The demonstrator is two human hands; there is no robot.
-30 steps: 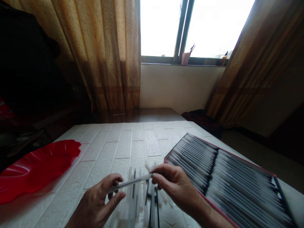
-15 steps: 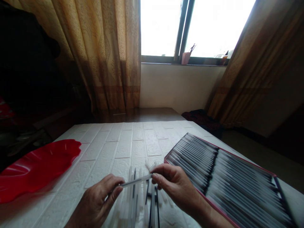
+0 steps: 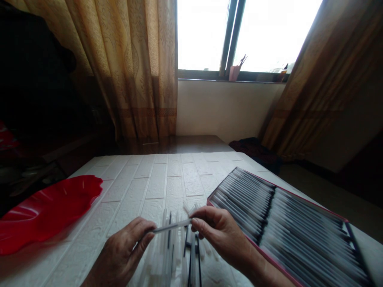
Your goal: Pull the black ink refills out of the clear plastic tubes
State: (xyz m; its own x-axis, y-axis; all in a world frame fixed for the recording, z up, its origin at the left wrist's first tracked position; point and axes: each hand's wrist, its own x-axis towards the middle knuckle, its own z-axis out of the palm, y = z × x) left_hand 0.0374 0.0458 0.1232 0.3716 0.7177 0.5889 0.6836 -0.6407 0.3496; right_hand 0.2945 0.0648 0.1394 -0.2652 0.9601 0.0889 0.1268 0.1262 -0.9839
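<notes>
Both my hands hold one thin clear tube (image 3: pixel 172 227) level over the table. My left hand (image 3: pixel 122 255) pinches its left end between thumb and fingers. My right hand (image 3: pixel 220 233) pinches its right end, fingers curled. Beneath them lies a loose pile of clear tubes and thin black rods (image 3: pixel 179 259) on the white brick-patterned table cover (image 3: pixel 155 179). To the right of my right hand sits a flat red-rimmed box (image 3: pixel 344 220) packed with rows of similar tubes.
A red wavy-edged plastic tray (image 3: pixel 44 211) rests on the table's left side. Behind the table are tan curtains (image 3: pixel 125 67), a bright window (image 3: pixel 248 36) and a sill with a small pink cup (image 3: pixel 233 73). Dark furniture fills the left.
My left hand's fingers have slid rightward along the tube and closed over its end; less of the tube shows between the hands. The right hand has stayed put.
</notes>
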